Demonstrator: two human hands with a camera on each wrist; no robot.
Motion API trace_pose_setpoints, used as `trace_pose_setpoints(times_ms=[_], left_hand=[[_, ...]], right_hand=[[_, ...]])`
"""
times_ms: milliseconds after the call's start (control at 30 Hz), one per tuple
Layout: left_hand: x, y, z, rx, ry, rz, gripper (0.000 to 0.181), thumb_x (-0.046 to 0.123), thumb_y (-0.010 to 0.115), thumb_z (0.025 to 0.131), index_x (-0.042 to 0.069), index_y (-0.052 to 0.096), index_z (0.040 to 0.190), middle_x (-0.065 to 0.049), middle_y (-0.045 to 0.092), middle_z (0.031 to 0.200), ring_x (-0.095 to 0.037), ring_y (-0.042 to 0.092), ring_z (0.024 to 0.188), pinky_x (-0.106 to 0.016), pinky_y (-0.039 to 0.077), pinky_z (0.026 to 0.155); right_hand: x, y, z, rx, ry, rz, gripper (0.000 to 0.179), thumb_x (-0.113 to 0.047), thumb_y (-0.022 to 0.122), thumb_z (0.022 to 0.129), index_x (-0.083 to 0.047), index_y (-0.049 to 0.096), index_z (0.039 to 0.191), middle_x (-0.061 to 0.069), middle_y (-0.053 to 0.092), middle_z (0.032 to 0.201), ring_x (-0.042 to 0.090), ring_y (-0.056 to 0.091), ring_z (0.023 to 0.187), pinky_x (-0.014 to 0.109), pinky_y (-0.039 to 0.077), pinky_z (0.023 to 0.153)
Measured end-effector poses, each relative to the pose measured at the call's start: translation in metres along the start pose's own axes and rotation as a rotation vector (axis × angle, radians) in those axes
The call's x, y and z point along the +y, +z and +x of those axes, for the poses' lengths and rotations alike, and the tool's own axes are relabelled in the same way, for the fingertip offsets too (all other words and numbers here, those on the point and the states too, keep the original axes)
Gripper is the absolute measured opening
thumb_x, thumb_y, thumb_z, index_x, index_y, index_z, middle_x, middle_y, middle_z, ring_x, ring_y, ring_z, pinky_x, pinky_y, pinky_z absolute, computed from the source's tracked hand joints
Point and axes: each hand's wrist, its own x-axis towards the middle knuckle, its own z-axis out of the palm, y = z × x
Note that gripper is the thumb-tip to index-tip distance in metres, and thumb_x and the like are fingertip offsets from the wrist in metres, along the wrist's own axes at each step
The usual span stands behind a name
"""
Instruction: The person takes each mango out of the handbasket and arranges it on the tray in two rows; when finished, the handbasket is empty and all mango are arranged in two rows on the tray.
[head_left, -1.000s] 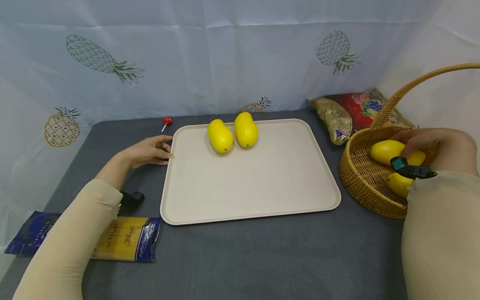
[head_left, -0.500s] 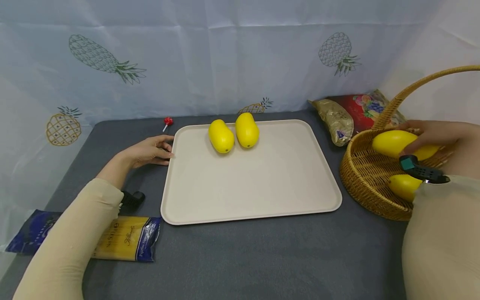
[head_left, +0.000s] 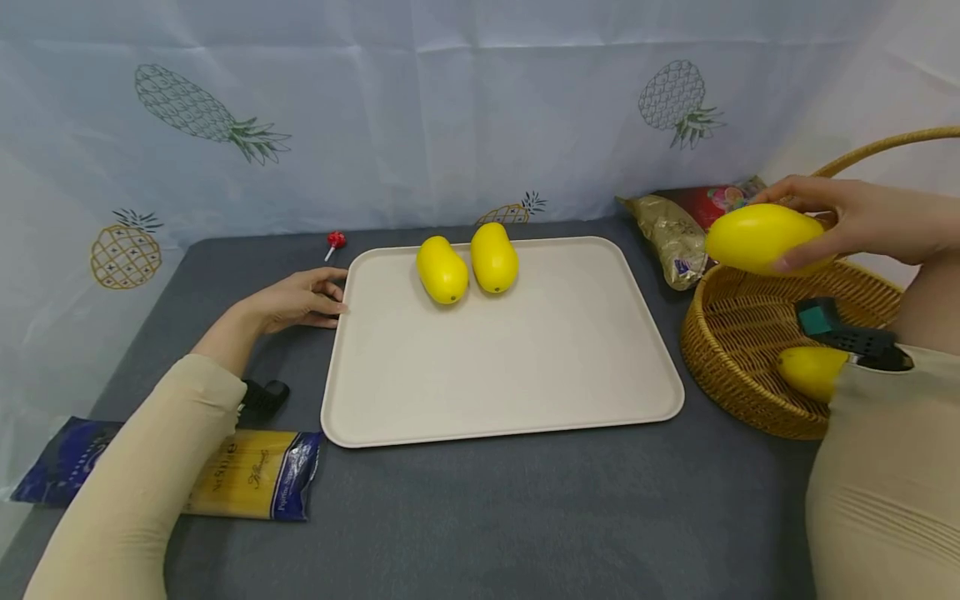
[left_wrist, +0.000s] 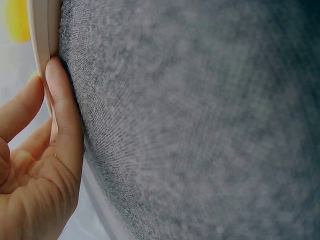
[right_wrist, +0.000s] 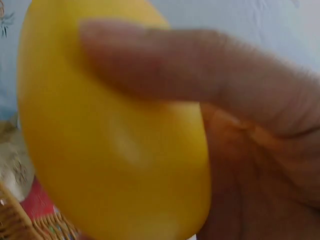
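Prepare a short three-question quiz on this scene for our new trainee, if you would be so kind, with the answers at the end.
1. True or false: the right hand holds a yellow fruit while another yellow fruit lies in the wicker basket.
2. Multiple choice: what does the left hand grip?
A) the red lollipop
B) the edge of the tray
C) the pasta packet
3. Fill in the number: ___ yellow fruits lie on the tray.

Key:
1. True.
2. B.
3. Two.
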Motion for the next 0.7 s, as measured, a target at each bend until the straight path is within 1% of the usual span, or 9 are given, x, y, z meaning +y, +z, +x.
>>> trace_pose_setpoints(times_ms=[67, 233, 333, 433, 500, 533, 567, 667, 700], left_hand=[[-0.001, 0.0, 0.0, 0.001, -0.003, -0.001, 0.081, 0.016, 0.06, 0.099, 0.008, 0.007, 0.16, -0.004, 0.048, 0.114, -0.005, 0.062, 0.093, -0.023, 0.059, 0.086], [-0.001, 0.001, 0.001, 0.004, -0.008, -0.001, 0.081, 0.016, 0.06, 0.099, 0.009, 0.007, 0.16, -0.003, 0.047, 0.115, -0.004, 0.062, 0.094, -0.023, 0.058, 0.087], [-0.001, 0.002, 0.002, 0.004, -0.009, -0.005, 0.082, 0.016, 0.061, 0.099, 0.009, 0.007, 0.16, -0.003, 0.047, 0.114, -0.004, 0.061, 0.094, -0.023, 0.058, 0.087], [-0.002, 0.001, 0.002, 0.006, -0.009, -0.011, 0.081, 0.016, 0.06, 0.099, 0.008, 0.008, 0.16, -0.002, 0.048, 0.113, -0.005, 0.062, 0.093, -0.023, 0.058, 0.086], [-0.001, 0.001, 0.002, 0.007, -0.01, -0.007, 0.08, 0.016, 0.06, 0.099, 0.008, 0.008, 0.16, -0.002, 0.047, 0.112, -0.005, 0.062, 0.093, -0.023, 0.058, 0.085], [-0.001, 0.001, 0.002, 0.007, -0.01, -0.005, 0.08, 0.016, 0.06, 0.099, 0.008, 0.008, 0.16, -0.002, 0.047, 0.112, -0.005, 0.061, 0.093, -0.023, 0.058, 0.085], [-0.001, 0.0, 0.002, 0.008, -0.009, -0.005, 0.08, 0.016, 0.059, 0.099, 0.008, 0.008, 0.16, -0.002, 0.047, 0.112, -0.005, 0.061, 0.093, -0.023, 0.058, 0.085], [-0.001, 0.0, 0.002, 0.008, -0.009, -0.003, 0.08, 0.016, 0.059, 0.099, 0.008, 0.008, 0.16, -0.002, 0.048, 0.113, -0.005, 0.061, 0.093, -0.023, 0.058, 0.085], [-0.001, 0.0, 0.003, 0.01, -0.011, -0.004, 0.08, 0.016, 0.059, 0.099, 0.008, 0.008, 0.16, -0.002, 0.048, 0.113, -0.005, 0.061, 0.093, -0.023, 0.058, 0.085]], right_hand=[[-0.014, -0.001, 0.004, -0.004, -0.034, -0.001, 0.074, -0.025, 0.069, 0.093, -0.01, 0.025, 0.15, 0.018, 0.045, 0.133, 0.011, 0.051, 0.084, 0.019, 0.047, 0.067], [-0.052, 0.003, 0.013, -0.05, -0.133, 0.055, 0.066, -0.024, 0.072, 0.091, -0.023, 0.036, 0.146, 0.002, 0.045, 0.134, 0.016, 0.054, 0.093, 0.021, 0.049, 0.072], [-0.073, 0.008, 0.018, -0.078, -0.177, 0.083, 0.064, -0.024, 0.074, 0.089, -0.028, 0.041, 0.143, -0.003, 0.042, 0.14, 0.017, 0.055, 0.098, 0.022, 0.05, 0.075], [-0.091, 0.012, 0.025, -0.101, -0.212, 0.094, 0.064, -0.026, 0.075, 0.088, -0.03, 0.043, 0.143, -0.002, 0.042, 0.142, 0.018, 0.055, 0.097, 0.025, 0.053, 0.073], [-0.101, 0.017, 0.03, -0.123, -0.236, 0.111, 0.062, -0.025, 0.075, 0.088, -0.031, 0.045, 0.142, 0.001, 0.047, 0.136, 0.02, 0.057, 0.092, 0.028, 0.055, 0.068], [-0.106, 0.019, 0.033, -0.136, -0.251, 0.124, 0.061, -0.025, 0.075, 0.087, -0.031, 0.046, 0.141, 0.002, 0.049, 0.131, 0.022, 0.057, 0.091, 0.029, 0.055, 0.068], [-0.111, 0.021, 0.036, -0.145, -0.265, 0.128, 0.06, -0.024, 0.075, 0.087, -0.032, 0.047, 0.14, 0.002, 0.051, 0.126, 0.022, 0.056, 0.091, 0.03, 0.055, 0.069], [-0.123, 0.028, 0.045, -0.18, -0.3, 0.146, 0.059, -0.024, 0.076, 0.087, -0.032, 0.049, 0.139, 0.002, 0.055, 0.121, 0.024, 0.054, 0.094, 0.031, 0.053, 0.074], [-0.126, 0.03, 0.047, -0.188, -0.31, 0.15, 0.059, -0.024, 0.076, 0.087, -0.033, 0.05, 0.139, 0.001, 0.056, 0.121, 0.023, 0.053, 0.098, 0.031, 0.051, 0.078]])
